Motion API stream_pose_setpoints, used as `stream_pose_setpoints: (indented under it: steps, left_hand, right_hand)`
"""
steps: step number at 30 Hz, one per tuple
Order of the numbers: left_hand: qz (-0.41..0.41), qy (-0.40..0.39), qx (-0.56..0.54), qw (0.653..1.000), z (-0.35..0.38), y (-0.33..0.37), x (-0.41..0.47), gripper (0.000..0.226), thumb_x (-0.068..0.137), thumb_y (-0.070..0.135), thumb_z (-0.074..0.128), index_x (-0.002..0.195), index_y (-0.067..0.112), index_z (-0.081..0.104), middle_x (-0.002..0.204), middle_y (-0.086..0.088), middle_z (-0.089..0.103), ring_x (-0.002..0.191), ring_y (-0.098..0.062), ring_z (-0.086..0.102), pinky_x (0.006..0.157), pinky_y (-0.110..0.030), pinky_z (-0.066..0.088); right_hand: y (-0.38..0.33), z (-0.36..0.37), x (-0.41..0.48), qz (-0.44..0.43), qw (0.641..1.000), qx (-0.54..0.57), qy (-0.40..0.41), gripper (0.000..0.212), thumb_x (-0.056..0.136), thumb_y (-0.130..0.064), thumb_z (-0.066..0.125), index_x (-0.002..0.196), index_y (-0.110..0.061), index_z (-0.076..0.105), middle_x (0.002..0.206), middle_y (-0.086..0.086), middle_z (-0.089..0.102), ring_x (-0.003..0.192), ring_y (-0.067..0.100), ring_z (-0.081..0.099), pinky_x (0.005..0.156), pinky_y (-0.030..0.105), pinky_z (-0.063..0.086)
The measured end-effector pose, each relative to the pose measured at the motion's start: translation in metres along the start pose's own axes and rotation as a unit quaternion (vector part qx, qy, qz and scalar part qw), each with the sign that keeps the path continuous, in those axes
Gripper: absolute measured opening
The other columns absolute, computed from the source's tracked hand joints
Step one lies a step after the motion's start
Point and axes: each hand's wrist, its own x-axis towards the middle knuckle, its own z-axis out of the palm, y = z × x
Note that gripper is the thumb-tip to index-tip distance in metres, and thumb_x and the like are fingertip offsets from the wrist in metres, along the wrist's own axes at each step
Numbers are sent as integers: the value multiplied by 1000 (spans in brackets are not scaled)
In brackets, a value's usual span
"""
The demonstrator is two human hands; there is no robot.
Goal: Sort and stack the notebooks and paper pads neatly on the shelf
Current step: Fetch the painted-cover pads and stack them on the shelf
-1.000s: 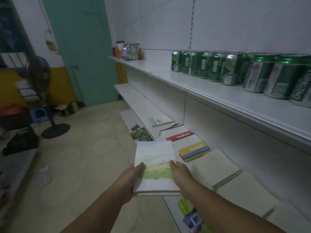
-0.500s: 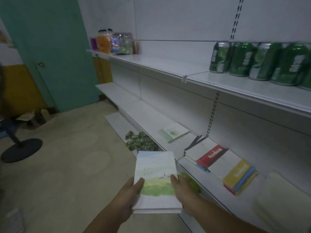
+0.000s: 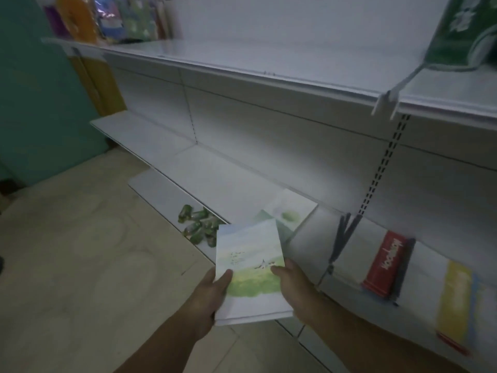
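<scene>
Progress: early-to-middle, judged; red notebook (image 3: 387,262), yellow notebook (image 3: 454,300) and shelved landscape notebook (image 3: 293,211) lying loosely spread on shelf (image 3: 215,170) | Item: held landscape notebook (image 3: 250,270) beyond shelf's front edge, just short of its match | Left hand (image 3: 212,289): gripping its left side, thumb on cover | Right hand (image 3: 293,286): gripping right side, thumb on cover

Two landscape notebooks (image 3: 250,254) (image 3: 293,212), one red notebook (image 3: 387,263), one yellow notebook (image 3: 453,300), perhaps six green cans (image 3: 199,226)
</scene>
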Motion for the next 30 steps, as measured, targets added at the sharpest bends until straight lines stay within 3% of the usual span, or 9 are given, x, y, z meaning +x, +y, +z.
stream_pose_setpoints:
  steps: [5, 10, 13, 15, 17, 21, 24, 27, 30]
  left_hand:
    - [-34, -16, 40, 998, -31, 52, 75, 27, 96, 16, 53, 121, 9, 60, 113, -12, 69, 99, -32, 67, 88, -44, 53]
    - [-58, -46, 97, 993, -34, 73, 154, 31, 93, 12, 57, 122, 2, 59, 110, -17, 69, 99, -34, 67, 94, -48, 51]
    - [-75, -137, 144, 977, -25, 80, 196, 24, 91, 0, 52, 111, -2, 64, 91, -15, 73, 80, -28, 71, 68, -31, 57]
    - [-96, -191, 185, 959, -18, 90, 224, 22, 91, -2, 51, 110, 2, 62, 74, -11, 69, 60, -21, 64, 50, -20, 50]
    - [-101, -222, 226, 943, -7, 97, 251, 24, 92, 0, 52, 113, 10, 57, 85, -14, 64, 68, -23, 59, 55, -21, 50]
    - [-66, -291, 310, 903, 21, 110, 290, 22, 92, 1, 53, 112, 7, 58, 98, -14, 63, 78, -25, 62, 65, -29, 56]
    - [-2, -277, 371, 886, 48, 115, 322, 27, 89, 2, 57, 115, 1, 64, 108, -20, 66, 93, -34, 65, 86, -46, 55]
    - [61, -257, 397, 879, 68, 116, 337, 25, 90, 0, 50, 105, 8, 69, 93, -16, 66, 72, -26, 61, 63, -27, 54]
    - [101, -274, 476, 830, 73, 108, 336, 28, 91, 4, 46, 113, 7, 63, 103, -18, 63, 93, -33, 62, 74, -30, 51]
  right_hand:
    - [-24, 36, 63, 10, 1000, 16, 22, 20, 92, 2, 49, 108, -7, 57, 107, 13, 60, 94, 25, 56, 74, 29, 42]
    - [-32, 44, 109, 23, 997, 16, 73, 24, 96, -2, 46, 117, -5, 57, 111, 13, 62, 89, 24, 58, 72, 25, 48]
    - [-26, 43, 130, 60, 991, -5, 122, 27, 98, -9, 45, 124, -14, 54, 113, 4, 58, 99, 20, 53, 83, 26, 45]
    - [-28, 38, 146, 82, 985, -23, 153, 27, 96, -13, 49, 120, -14, 60, 111, 6, 64, 101, 25, 60, 91, 37, 51]
    - [-25, 25, 164, 101, 974, -26, 199, 29, 91, -14, 54, 118, -8, 64, 110, 16, 67, 100, 33, 63, 93, 50, 50]
    - [-30, 10, 190, 135, 947, -28, 291, 18, 91, -9, 57, 104, 0, 66, 89, 15, 64, 76, 29, 61, 57, 24, 50]
    - [-38, -2, 213, 145, 929, -65, 335, 25, 89, -18, 58, 106, -1, 65, 90, 11, 60, 79, 24, 57, 67, 30, 48]
    - [-42, -9, 230, 144, 916, -94, 363, 21, 87, -21, 58, 93, -3, 65, 77, 8, 57, 64, 20, 51, 56, 27, 40]
    - [-38, -3, 231, 168, 924, -183, 291, 22, 89, -21, 55, 102, -5, 64, 90, 9, 57, 81, 22, 53, 73, 30, 44]
